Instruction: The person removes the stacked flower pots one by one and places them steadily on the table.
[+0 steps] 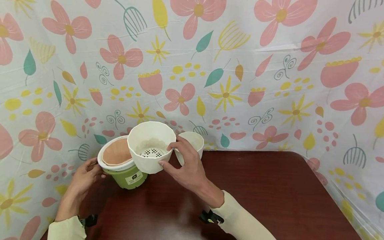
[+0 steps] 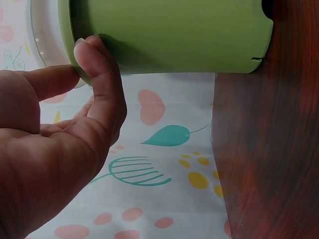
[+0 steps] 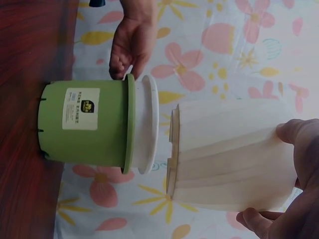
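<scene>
In the head view my right hand holds a white faceted flowerpot by its right side. The flowerpot is tilted, its mouth and slotted bottom showing. The right wrist view shows its base facing the nested pots, with a gap between. At the left stands a green flowerpot with a label. A white pot and a terracotta-coloured pot sit nested inside it. My left hand touches the stack's left side near the green rim, fingers loosely bent, not wrapped around it.
Another white pot stands behind my right hand, partly hidden by it. The dark reddish-brown table has a rounded far right corner. A flower-patterned cloth hangs along the back and sides.
</scene>
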`<state>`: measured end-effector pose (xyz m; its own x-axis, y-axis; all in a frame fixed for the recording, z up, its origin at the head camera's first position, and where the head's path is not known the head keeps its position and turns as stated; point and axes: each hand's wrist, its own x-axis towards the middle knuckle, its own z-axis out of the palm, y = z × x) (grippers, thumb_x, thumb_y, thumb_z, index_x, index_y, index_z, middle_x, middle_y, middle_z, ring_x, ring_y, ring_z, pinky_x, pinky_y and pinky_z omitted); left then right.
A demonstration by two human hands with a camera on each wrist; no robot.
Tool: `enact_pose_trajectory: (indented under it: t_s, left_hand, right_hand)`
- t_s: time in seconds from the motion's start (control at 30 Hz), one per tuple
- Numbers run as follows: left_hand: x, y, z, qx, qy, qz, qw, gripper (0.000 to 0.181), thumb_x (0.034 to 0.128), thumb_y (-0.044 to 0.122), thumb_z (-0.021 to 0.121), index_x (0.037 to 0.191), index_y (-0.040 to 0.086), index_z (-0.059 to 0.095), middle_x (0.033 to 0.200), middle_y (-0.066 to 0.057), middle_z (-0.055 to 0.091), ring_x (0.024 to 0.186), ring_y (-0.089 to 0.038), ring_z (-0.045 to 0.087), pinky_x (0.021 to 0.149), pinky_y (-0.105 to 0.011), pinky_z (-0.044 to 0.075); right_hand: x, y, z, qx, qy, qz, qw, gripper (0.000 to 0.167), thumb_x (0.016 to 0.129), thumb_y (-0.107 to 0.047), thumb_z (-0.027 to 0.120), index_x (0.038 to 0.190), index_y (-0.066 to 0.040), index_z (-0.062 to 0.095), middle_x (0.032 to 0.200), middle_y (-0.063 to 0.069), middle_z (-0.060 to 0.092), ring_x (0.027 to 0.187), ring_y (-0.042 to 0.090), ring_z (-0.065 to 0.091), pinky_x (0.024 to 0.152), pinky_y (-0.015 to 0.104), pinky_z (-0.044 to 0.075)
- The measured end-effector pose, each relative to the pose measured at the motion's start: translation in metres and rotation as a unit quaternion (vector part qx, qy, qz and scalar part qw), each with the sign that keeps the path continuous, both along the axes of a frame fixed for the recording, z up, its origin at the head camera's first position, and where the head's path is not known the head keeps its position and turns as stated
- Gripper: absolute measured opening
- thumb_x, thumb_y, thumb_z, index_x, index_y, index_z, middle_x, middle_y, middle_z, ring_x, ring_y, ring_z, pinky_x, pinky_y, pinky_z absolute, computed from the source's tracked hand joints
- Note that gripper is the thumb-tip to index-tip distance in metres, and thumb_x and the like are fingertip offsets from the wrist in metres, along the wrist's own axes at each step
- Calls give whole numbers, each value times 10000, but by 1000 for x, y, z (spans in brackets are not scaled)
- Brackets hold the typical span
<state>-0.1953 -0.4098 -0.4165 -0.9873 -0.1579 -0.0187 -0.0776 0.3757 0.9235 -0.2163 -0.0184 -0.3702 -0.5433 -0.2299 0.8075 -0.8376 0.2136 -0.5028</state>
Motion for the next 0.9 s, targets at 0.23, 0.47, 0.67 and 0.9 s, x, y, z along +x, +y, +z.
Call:
enact_pose_trajectory:
  t_s: [0.23,0.47,0.67,0.9]
  left_hand:
    - [0,1,1,-28,-35,37,10000,694,1152,337,459,1636,-90,204,1326,-119,570,949,-20,669,820,-266,608]
    - [-1,1,1,-48,-68,19,10000,689,1156,323,445,1636,-98,187,1364,-163,552,948,-9,659,836,-276,609]
    - [-2,1,-1,-57,-46,5,10000,695,1159,325,432,1636,-109,172,1441,-248,494,950,4,650,839,-285,611]
    - [0,1,-1,-39,27,14,10000,720,1148,353,468,1635,-101,191,1367,-168,548,949,-15,666,835,-295,617]
  right_hand:
    - [-1,9,-6,-71,-27,-45,10000,389,855,-230,902,1123,-135,636,1410,142,626,1317,284,597,1064,407,533]
    - [1,16,-10,-184,38,-14,9998,390,853,-198,894,1136,-127,635,1422,150,617,1292,330,615,1018,414,565]
    - [0,26,-11,-273,162,1,9995,395,842,-161,897,1136,-114,638,1434,158,607,1260,346,627,999,408,568]
    - [-2,39,-14,-279,150,-101,9994,386,837,-156,897,1122,-105,643,1448,167,603,1269,353,621,990,428,571]
